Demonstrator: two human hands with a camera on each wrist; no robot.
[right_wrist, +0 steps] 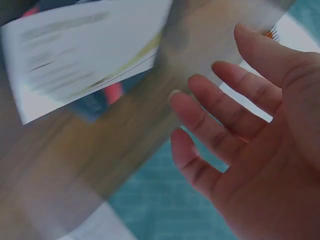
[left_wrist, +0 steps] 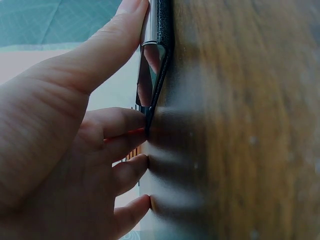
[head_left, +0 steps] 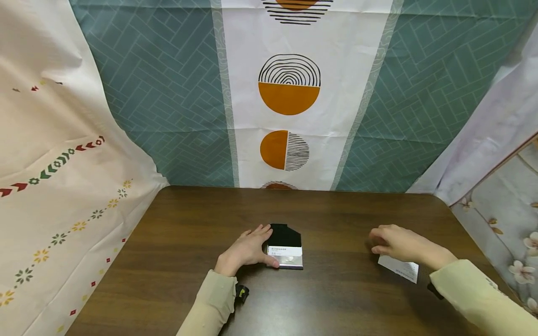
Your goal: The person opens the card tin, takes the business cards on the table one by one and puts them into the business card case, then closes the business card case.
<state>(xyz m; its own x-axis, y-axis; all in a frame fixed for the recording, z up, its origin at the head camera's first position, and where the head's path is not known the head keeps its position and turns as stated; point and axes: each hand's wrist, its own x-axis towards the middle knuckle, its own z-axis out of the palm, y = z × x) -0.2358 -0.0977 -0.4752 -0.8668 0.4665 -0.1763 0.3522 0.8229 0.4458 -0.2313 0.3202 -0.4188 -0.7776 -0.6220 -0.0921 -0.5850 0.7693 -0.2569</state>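
An opened card case [head_left: 291, 262] lies on the wooden table, its black cover [head_left: 286, 235] folded back and a white printed card [head_left: 285, 250] showing in its silver part. My left hand [head_left: 248, 252] holds it at the left side: the thumb is on the silver edge, the index finger at the black cover. In the left wrist view the other fingertips rest beside the case. Off to the right, my right hand [head_left: 399, 242] hovers with loosely bent fingers and nothing in them. Near it lies a white printed card [right_wrist: 85, 52], overlapping a dark blue piece [right_wrist: 92, 107] with red marks; both are blurred.
The brown table [head_left: 201, 219] ends at a patterned green-and-white curtain [head_left: 294, 121] behind. Pale cloths hang at the left [head_left: 63, 163] and right. A black strap piece [head_left: 241, 293] is at my left wrist.
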